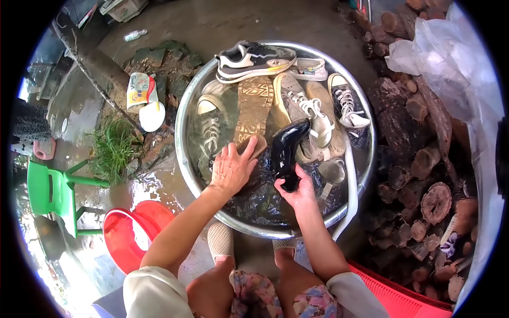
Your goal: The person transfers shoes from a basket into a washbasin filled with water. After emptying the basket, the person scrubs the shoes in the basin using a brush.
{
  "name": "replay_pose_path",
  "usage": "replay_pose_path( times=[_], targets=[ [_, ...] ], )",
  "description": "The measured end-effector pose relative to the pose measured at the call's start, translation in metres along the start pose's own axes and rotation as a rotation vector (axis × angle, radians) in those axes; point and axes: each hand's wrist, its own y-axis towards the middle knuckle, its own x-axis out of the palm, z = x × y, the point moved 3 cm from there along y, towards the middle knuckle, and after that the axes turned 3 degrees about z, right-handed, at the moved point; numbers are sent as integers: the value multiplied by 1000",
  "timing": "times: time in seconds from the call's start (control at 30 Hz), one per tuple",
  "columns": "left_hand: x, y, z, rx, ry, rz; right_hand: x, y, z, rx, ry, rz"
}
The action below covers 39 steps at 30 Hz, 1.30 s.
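Note:
A wide metal basin (183,127) of water and shoes stands before me. My right hand (298,188) grips a wet, shiny black shoe (289,146) by its lower end, tilted up over the water. My left hand (230,168) is closed over a brown rounded block, apparently a scrub brush (256,147); its underside is hidden. It is at the lower end of a brown board with a zigzag pattern (255,103). Around them are a grey lace-up shoe (294,98), a dark canvas sneaker (347,103), a submerged sneaker (210,127) and a black-and-white sneaker (254,59) across the far rim.
A white hose (351,185) hangs over the basin's right rim. Stacked logs (436,202) and plastic sheeting (445,58) stand at right. At left are a red tub (124,238), a green chair (55,193), grass (116,151) and a printed packet (141,90). The ground is wet.

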Motion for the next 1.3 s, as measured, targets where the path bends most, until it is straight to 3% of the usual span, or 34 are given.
replay_pose_path(
  times=[0.17, 0.23, 0.3, 0.37, 0.43, 0.47, 0.53, 0.57, 0.73, 0.83, 0.93, 0.97, 1.03, 1.1, 1.13, 1.17, 1.23, 1.27, 1.3],
  targets=[
    [-17, 9, 41, -297, -455, -43, -8, 6, -3, 2, 4, -18],
    [-30, 25, 64, -122, -559, 46, -11, 7, 0, -5, -15, -71],
    [-18, 37, 73, 137, -395, 253, -12, 4, 0, 13, -23, -75],
    [2, 30, 66, -47, -514, 82, -21, 12, -5, 79, 13, -113],
    [11, 17, 69, -106, -468, -54, -28, 19, -2, 125, 19, -154],
    [35, 12, 65, 42, -436, 82, -31, 17, 0, 151, 46, -164],
    [48, 3, 53, -39, -356, -74, -38, 19, -2, 170, 81, -143],
    [47, -2, 49, -293, -496, -226, -36, 16, -2, 156, 72, -108],
    [51, 1, 47, -418, -387, -207, -38, 7, -5, 48, 32, 40],
    [44, 5, 56, -464, -573, -258, -37, 10, -3, 26, -13, -18],
    [20, -1, 74, -331, -588, -115, -46, 21, -3, 57, -11, -205],
    [13, 3, 78, -254, -554, -53, -46, 19, -3, 47, 17, -67],
    [5, 10, 84, -27, -514, 162, -46, 19, -3, -54, -72, -18],
    [3, 11, 95, 229, -381, 251, -27, 5, 3, -43, 19, -62],
    [7, 9, 94, 237, -325, 187, -31, 9, 1, -32, -28, -105],
    [18, 8, 86, 59, -450, 57, -31, 8, 0, -76, -104, 80],
    [37, -2, 69, -45, -409, -20, -68, 44, -13, 182, 41, -348],
    [35, -7, 63, -138, -405, -84, -42, 25, -4, 104, 70, -115],
    [32, -11, 56, -237, -345, -227, -42, 25, -5, 137, 34, -121]
  ],
)
